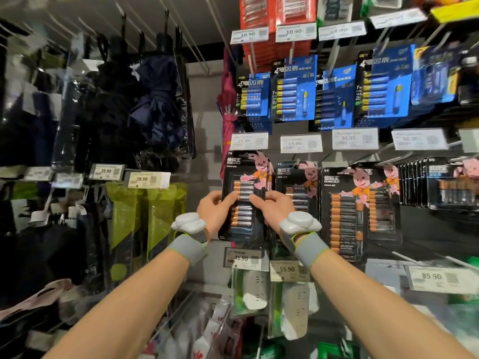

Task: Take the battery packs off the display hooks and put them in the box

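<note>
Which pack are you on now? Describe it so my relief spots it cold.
Right of the umbrellas, look under the blue packs at the row of black packs. It is the leftmost black pack, above the 41.90 tag. Alone among its neighbours, the left grip and right grip hold its sides.

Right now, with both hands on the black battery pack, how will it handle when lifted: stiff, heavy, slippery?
Probably heavy for its size: the pack holds two rows of cells. Likely fairly stiff, since it lies flat between the left hand and right hand without bending. Its glossy blister may be slippery.
</note>
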Available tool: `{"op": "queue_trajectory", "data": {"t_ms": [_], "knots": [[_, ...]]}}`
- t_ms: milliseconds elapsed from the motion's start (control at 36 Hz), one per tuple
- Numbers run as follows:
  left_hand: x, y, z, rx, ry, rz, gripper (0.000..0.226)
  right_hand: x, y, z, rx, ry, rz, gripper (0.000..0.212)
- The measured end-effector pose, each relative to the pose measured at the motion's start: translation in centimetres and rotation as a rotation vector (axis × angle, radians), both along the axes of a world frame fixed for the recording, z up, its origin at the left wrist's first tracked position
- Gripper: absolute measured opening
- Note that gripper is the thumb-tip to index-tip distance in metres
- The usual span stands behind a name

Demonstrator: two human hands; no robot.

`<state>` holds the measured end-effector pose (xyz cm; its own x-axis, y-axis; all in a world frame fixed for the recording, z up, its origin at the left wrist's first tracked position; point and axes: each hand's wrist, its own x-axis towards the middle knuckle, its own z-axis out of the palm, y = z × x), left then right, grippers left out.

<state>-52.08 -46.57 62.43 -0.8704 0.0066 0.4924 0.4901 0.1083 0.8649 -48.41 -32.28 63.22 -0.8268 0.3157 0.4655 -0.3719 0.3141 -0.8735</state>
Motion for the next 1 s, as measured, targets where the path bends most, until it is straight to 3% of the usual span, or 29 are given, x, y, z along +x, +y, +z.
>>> {"op": "queue_trajectory", "data": {"t_ms": [333,639,1000], "knots": [[-0.3,-0.6,-0.3,-0.034,-0.030,-0.088,0.021,0.0,0.3,-0.7,0.037,-0.027,-0.006,0.017],[-0.1,-0.8,-0.3,0.020,0.005,-0.107,0.024,0.7,0.2,-0.3,0.033,0.023,0.034,0.014],[-1.1,0.9,0.3,0.046,-0.015,-0.057,0.026,-0.6,0.4,0.3,0.027,-0.026,-0.071,0.018]]}}
